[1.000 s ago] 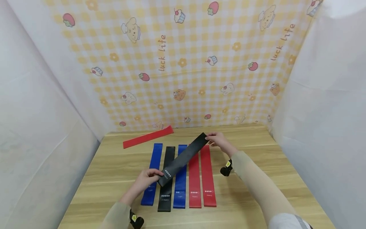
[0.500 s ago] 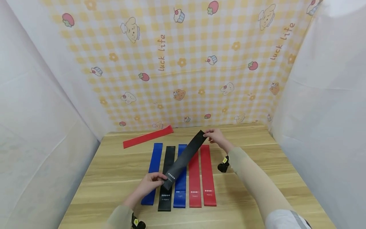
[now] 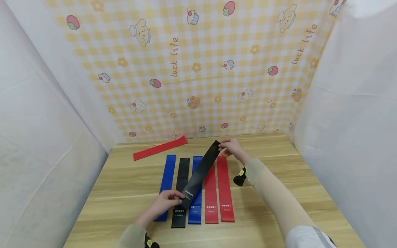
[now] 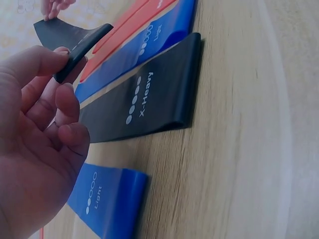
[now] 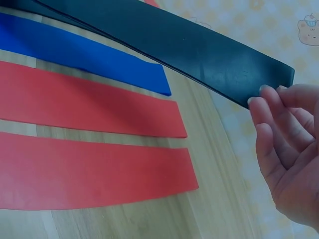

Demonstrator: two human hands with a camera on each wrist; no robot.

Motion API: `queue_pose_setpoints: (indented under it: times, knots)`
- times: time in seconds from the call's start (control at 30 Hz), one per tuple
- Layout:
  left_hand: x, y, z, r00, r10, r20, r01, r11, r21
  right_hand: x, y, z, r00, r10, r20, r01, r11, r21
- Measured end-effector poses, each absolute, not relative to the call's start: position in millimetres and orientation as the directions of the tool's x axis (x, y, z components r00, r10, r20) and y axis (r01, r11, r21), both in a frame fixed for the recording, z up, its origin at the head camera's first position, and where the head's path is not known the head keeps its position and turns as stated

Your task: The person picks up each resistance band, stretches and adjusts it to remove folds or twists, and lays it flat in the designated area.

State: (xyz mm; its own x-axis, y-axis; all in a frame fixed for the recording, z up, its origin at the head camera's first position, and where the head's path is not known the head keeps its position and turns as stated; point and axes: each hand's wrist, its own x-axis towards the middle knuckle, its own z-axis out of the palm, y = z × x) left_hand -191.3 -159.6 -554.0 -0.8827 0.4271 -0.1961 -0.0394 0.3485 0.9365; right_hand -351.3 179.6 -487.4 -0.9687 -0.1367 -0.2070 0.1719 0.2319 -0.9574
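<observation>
A black resistance band (image 3: 202, 172) is stretched out flat, slanting above a row of other bands. My left hand (image 3: 165, 202) pinches its near, printed end between thumb and fingers. At the far end my right hand (image 3: 232, 148) pinches a corner, plainly seen in the right wrist view, where the band (image 5: 194, 50) hangs above the table. Under it lie a black X-Heavy band (image 4: 162, 87), a blue Light band (image 3: 194, 215) and a red Heavy band (image 3: 211, 199). The held band hides parts of these. My left hand partly covers another blue band (image 3: 168, 172).
A second red Heavy band (image 3: 226, 193) lies at the right end of the row. Farther back on the left, one more red band (image 3: 159, 148) lies aslant on the wooden table (image 3: 263, 220). A checked cloth (image 3: 204, 86) hangs behind, with white sheets at both sides.
The held black band has turned steeper, its near end moving right and toward me. My left hand has followed it rightward; my right hand has shifted slightly left.
</observation>
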Motion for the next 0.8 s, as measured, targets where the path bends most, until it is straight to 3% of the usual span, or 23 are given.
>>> queue_pose_setpoints:
  times: [0.8]
  knots:
    - [-182,-143,-555,-0.854,0.476,-0.21,-0.027,0.363,0.931,-358,174,-487,-0.97,-0.147,-0.191,0.156,0.22,-0.963]
